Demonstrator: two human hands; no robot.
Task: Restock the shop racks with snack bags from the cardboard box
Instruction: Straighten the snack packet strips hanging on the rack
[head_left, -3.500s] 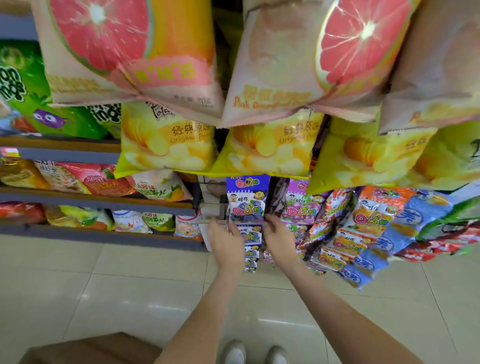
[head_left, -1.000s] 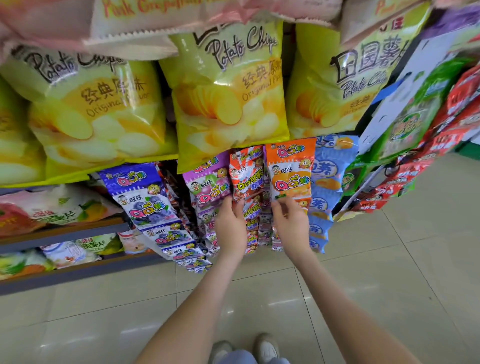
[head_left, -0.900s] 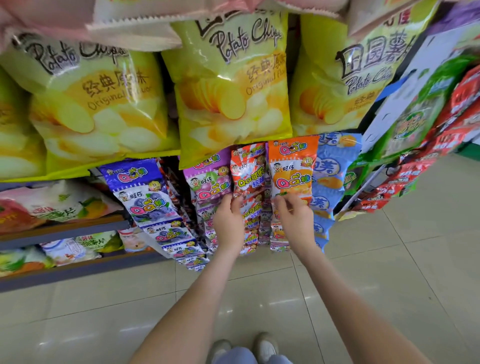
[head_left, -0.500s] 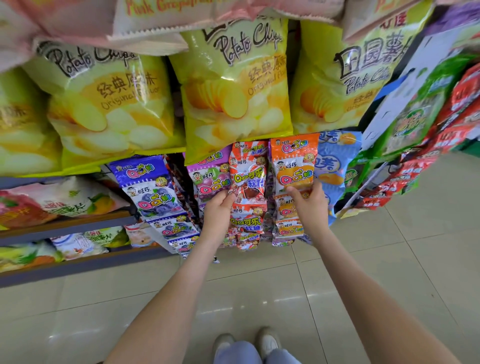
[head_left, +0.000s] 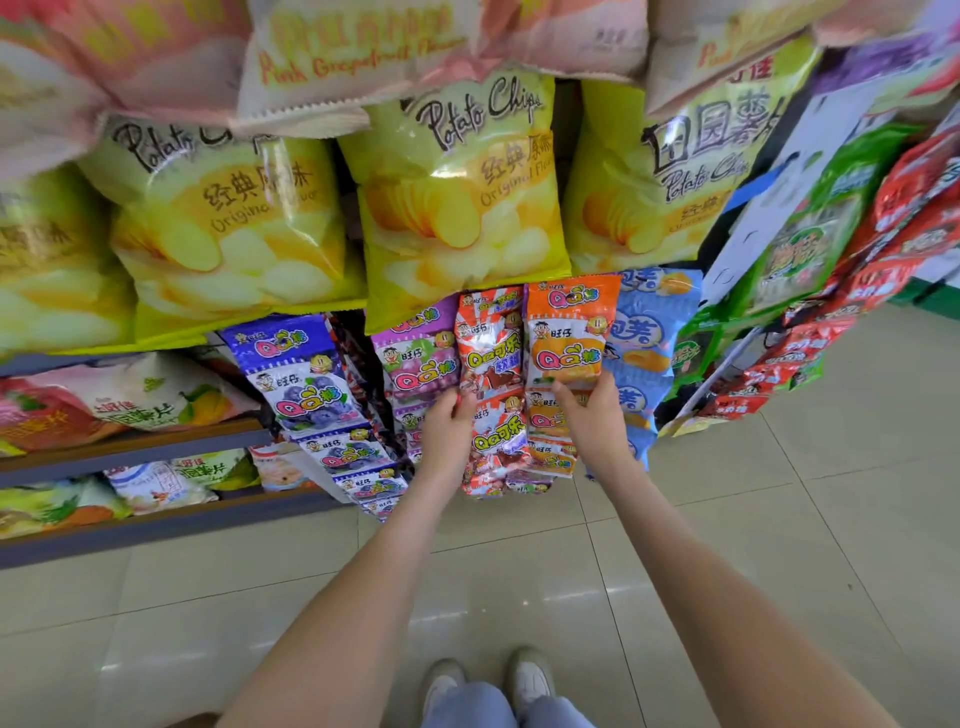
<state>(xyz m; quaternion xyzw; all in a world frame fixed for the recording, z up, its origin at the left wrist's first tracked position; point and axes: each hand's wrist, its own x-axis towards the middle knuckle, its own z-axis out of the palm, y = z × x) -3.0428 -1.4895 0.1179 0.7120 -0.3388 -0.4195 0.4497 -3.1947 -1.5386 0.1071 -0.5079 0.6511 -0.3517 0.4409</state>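
Just above the right fingers (head_left: 566, 392) sits the orange bag (head_left: 569, 332), top of a hanging strip. Right hand (head_left: 592, 421) pinches its bottom edge, thumb at the bag's right corner, fingers at the left. More orange bags (head_left: 550, 460) of the same strip run down behind and below that hand. Left hand (head_left: 447, 431) is up beside it, left fingers (head_left: 457, 402) curled round the left edge of the red strip (head_left: 491, 358), gripping it near the seam between its top two bags. Red strip hangs between the two hands, touching the orange bag on its right side.

Left of the left fingers: purple strip (head_left: 418, 358), partly covered by the hand, then, well apart, a blue strip (head_left: 306, 384) slanting down toward the floor (head_left: 727, 519). Right of the right fingers: light blue bags (head_left: 644, 332), just beside the orange bag. Further right, green bags (head_left: 810, 244) and red bags (head_left: 914, 208) hang on a side face.

Above both sets of fingers: row of big yellow chip bags (head_left: 457, 208), the middle one overlapping the tops of the purple and red strips. Pink bags (head_left: 353, 57) overhang those, blurred. Far left of the fingers, grey shelves (head_left: 130, 449) with flat bags (head_left: 156, 400) lying on them. Below the hands, both forearms (head_left: 363, 597) reach up from the bottom edge; two pale shoes (head_left: 530, 675) on the tiled floor.
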